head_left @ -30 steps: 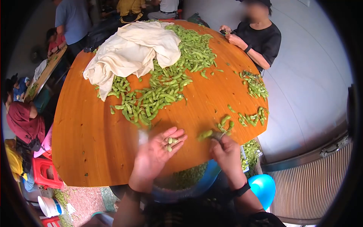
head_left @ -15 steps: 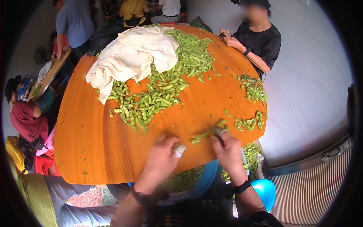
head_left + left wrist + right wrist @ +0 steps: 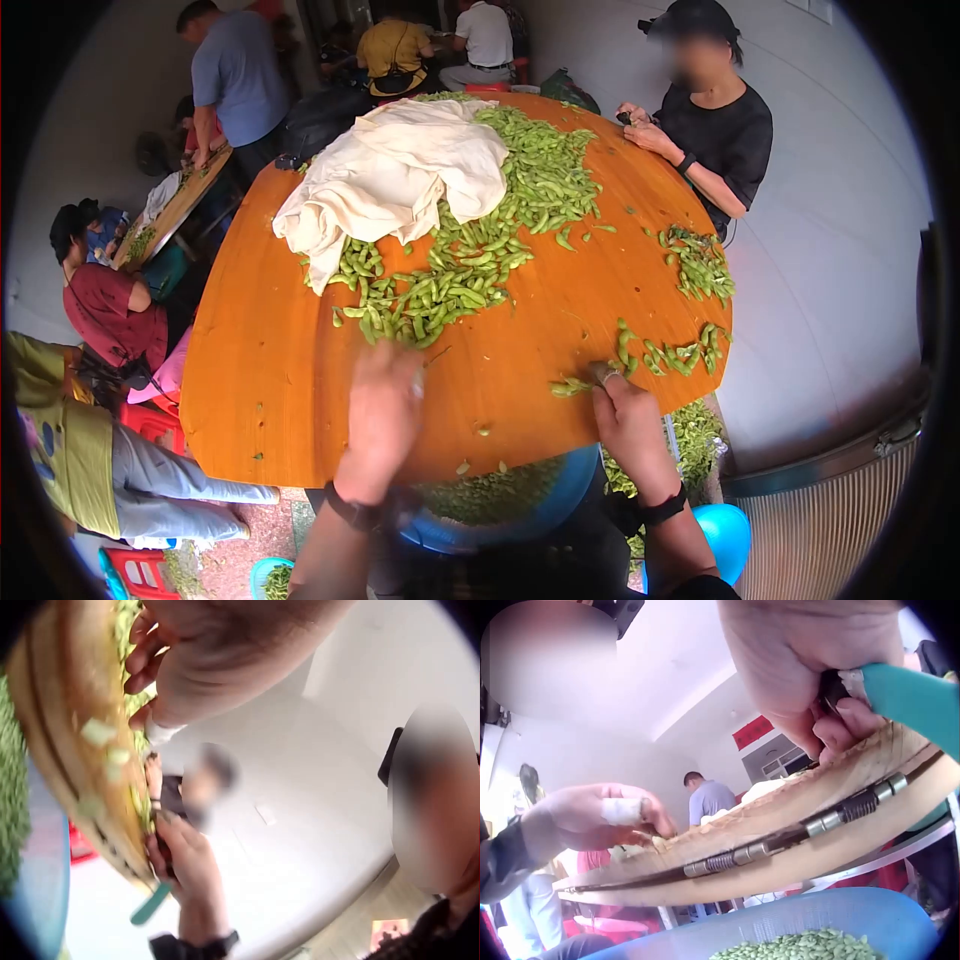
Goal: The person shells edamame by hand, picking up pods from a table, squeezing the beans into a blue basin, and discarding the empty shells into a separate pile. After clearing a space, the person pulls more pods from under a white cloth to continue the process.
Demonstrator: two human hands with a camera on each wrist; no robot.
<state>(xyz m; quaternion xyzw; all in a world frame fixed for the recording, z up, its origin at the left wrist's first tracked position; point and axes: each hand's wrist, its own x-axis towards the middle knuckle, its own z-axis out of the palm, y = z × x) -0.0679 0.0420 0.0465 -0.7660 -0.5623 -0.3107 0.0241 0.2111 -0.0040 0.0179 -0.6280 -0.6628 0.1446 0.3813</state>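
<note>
My left hand (image 3: 385, 410), blurred, reaches over the table to the near edge of the green soybean pods (image 3: 440, 290). Its fingers are loosely bent, and white tape (image 3: 161, 733) wraps the thumb. Near the table's front right my right hand (image 3: 635, 425) grips a tool with a teal handle (image 3: 911, 705); its working end is mostly hidden by the fingers. A few pods (image 3: 570, 387) lie right at that hand's fingertips. Several pale shelled beans (image 3: 484, 430) lie between the hands near the table edge. Below the edge is a blue basin (image 3: 590, 470) of shelled beans.
A cream cloth (image 3: 390, 170) covers part of the pod heap on the wooden table (image 3: 270, 380). Smaller pod piles (image 3: 700, 262) lie along the right edge. A person in black (image 3: 720, 130) works across the table. Another blue basin (image 3: 725, 535) stands at lower right.
My left hand, earlier palm up with shelled beans, has turned over and moved forward to the pods. Loose beans now lie near the table edge. The right hand keeps its tool.
</note>
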